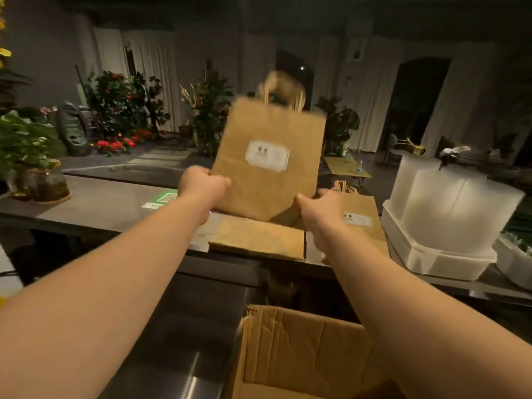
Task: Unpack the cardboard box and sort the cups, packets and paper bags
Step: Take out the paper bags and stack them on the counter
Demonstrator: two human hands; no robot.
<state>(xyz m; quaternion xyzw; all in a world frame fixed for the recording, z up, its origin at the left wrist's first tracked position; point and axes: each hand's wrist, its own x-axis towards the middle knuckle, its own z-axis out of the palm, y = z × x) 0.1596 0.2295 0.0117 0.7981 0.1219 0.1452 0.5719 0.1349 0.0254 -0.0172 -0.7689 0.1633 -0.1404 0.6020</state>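
I hold a brown paper bag (267, 156) upright above the counter, its white label facing me and its twisted handles blurred at the top. My left hand (201, 188) grips its lower left edge and my right hand (319, 208) grips its lower right corner. Under it a flat folded paper bag (259, 240) lies on the counter, and another labelled paper bag (359, 220) lies to the right, partly behind my right forearm. The open cardboard box (299, 355) sits low in front of me; no contents show inside.
A dark counter (109, 205) runs across the view. White translucent plastic containers (446, 220) stand stacked at the right. A glass jar (47, 184) and potted plants (23, 139) are at the left. A green-bordered QR card (167, 197) lies on the counter.
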